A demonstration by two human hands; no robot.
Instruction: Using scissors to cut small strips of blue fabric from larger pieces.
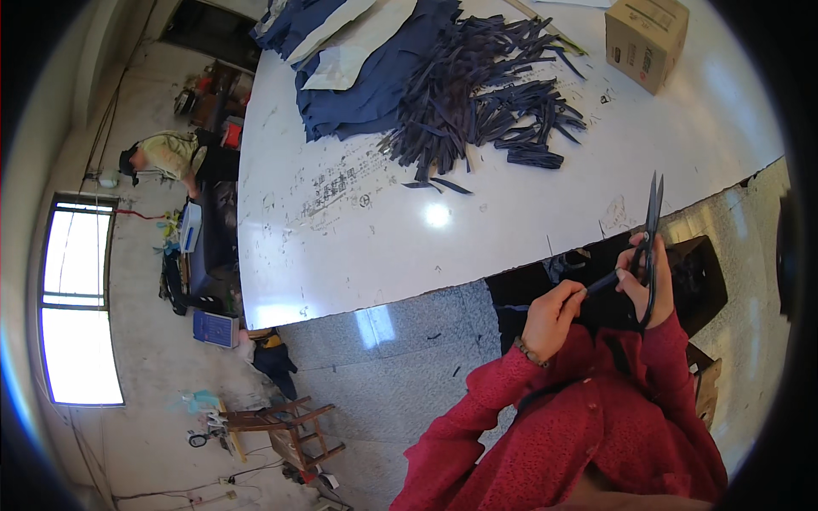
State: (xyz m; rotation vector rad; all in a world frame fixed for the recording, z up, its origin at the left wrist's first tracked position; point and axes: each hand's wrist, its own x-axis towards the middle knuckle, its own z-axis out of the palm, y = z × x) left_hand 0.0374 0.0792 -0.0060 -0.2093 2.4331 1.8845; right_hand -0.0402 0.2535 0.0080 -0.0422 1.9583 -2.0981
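Observation:
My left hand point(548, 324) is closed, its fingertips pinching one end of a short dark fabric strip point(603, 283). The strip's other end meets the thumb and fingers of my right hand point(654, 289). That same right hand is wrapped round a pair of black-handled scissors point(654, 209), their long blades pointing up and away from me, nearly together. Both hands are in front of my body, just off the near edge of the white table point(383, 264). Farther back on the table lies a heap of dark strips point(452, 102), with a small bundle of strips point(534, 159) at its near side.
Navy fabric pieces point(362, 106) with a pale pattern piece point(341, 68) on top lie left of the heap. A cardboard box point(646, 41) stands at the back right. Beyond the table's left side a person point(170, 157) bends forward. A wooden stool point(298, 430) is at lower left.

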